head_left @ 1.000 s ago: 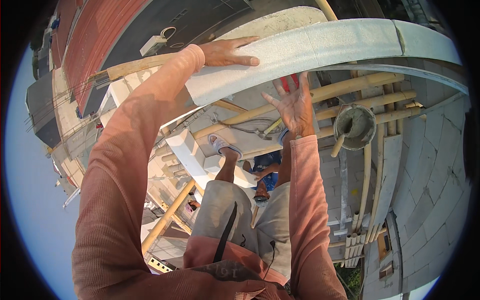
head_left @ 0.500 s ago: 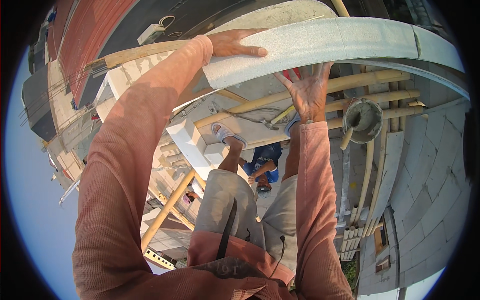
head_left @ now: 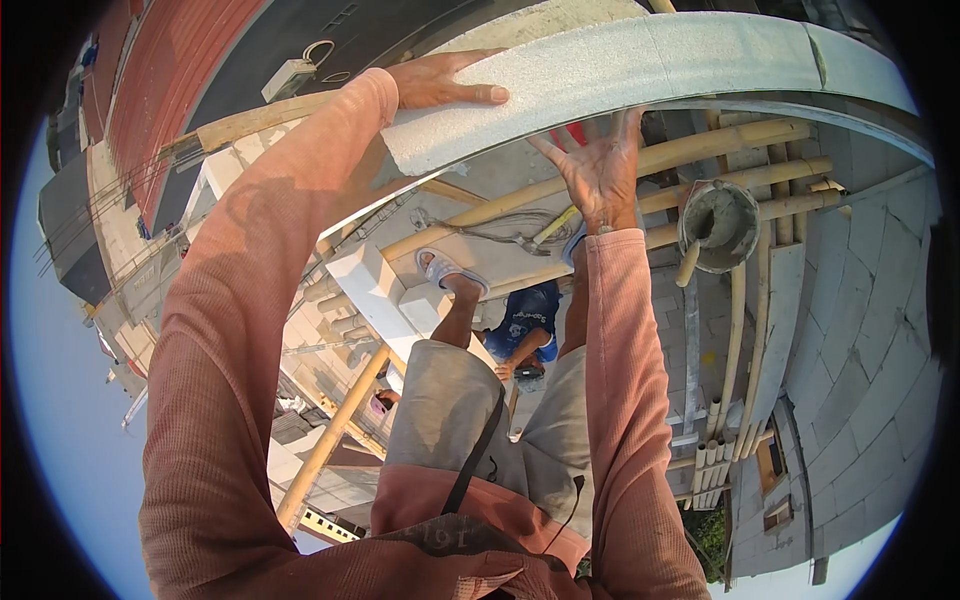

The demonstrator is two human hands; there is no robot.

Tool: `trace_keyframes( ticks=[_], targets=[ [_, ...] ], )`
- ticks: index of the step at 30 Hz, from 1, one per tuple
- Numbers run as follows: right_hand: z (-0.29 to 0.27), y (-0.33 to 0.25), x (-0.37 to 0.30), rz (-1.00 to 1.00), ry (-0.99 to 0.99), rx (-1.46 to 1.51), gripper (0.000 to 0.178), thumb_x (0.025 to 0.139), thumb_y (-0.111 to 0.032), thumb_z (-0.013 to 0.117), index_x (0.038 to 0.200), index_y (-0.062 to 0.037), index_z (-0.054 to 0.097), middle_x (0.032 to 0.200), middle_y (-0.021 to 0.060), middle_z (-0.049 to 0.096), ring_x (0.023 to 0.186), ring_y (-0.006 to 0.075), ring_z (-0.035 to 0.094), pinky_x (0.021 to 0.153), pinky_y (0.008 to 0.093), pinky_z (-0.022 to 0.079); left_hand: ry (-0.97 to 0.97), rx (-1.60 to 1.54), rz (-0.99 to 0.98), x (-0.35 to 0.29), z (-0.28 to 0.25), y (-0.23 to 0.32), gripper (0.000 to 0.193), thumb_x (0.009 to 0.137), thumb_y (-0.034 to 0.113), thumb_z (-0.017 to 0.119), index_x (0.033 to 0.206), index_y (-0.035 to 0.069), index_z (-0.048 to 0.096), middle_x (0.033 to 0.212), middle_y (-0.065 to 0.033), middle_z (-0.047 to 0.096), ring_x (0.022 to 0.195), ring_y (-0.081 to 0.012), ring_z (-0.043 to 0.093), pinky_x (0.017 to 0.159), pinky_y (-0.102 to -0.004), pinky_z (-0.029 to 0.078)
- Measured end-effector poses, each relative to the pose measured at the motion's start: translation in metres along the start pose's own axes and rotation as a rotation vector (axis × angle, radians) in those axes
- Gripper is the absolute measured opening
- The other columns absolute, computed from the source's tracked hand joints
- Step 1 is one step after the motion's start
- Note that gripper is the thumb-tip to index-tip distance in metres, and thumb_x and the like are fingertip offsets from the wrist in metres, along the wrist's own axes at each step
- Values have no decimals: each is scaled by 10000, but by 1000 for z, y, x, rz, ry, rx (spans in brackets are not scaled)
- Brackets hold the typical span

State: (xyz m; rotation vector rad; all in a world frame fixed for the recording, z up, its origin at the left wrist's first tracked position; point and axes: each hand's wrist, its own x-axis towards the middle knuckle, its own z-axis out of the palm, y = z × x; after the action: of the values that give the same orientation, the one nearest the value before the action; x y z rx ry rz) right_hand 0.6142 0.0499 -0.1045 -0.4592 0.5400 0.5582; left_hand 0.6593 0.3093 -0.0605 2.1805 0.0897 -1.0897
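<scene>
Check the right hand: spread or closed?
Spread: the right hand shows its palm, fingers apart, at the lower edge of the pale block.

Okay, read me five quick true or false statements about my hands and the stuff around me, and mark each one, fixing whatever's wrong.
1. The left hand rests on the pale block. True.
2. The right hand is clenched in a fist. False: the right hand is open, palm showing.
3. The hammer has a yellowish handle. True.
4. The bucket is left of both hands. False: the bucket is to their right.
5. A person below wears blue. True.
</scene>
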Motion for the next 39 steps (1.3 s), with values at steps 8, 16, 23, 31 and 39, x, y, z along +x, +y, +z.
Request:
trace_keyframes(
  ticks=[8,16,23,31,39],
  targets=[
    [-4,-1,2,16,-24,26,1066,915,-678,637,1634,-282,-44,1675,183,-34,1549,477,-36,1107,821,264,-69,-51,-18,-2,0,4,1193,706,911,608,1615,188,337,1595,-186,421,1461,-355,422,1206,-499,350],
    [-6,-2,5,16,11,-2,1076,910,-681,643,1638,-269,-34,1660,180,14,1551,463,15,1110,821,260,-35,2,47,0,1,-2,1166,741,905,578,1624,192,310,1611,-166,403,1473,-343,405,1215,-469,344],
    [1,0,4,22,-12,9,1071,918,-688,622,1635,-273,-58,1665,183,-3,1553,466,-15,1116,821,251,-3,15,39,2,3,-8,1179,732,899,601,1622,182,313,1569,-183,460,1422,-345,477,1182,-460,388],
    [-26,-9,-6,55,30,0,913,1024,-569,540,1649,-231,-34,1701,155,-17,1570,429,39,1165,752,253,-18,-28,82,3,2,-7,1144,774,876,590,1618,154,318,1575,-206,441,1449,-357,432,1211,-474,334],
    [-20,7,-11,78,24,-82,830,1056,-432,533,1662,-227,4,1728,81,14,1580,376,64,1195,704,193,-18,-93,97,3,4,-5,1068,810,818,620,1625,197,320,1601,-177,422,1488,-342,382,1228,-456,295]
  ],
)
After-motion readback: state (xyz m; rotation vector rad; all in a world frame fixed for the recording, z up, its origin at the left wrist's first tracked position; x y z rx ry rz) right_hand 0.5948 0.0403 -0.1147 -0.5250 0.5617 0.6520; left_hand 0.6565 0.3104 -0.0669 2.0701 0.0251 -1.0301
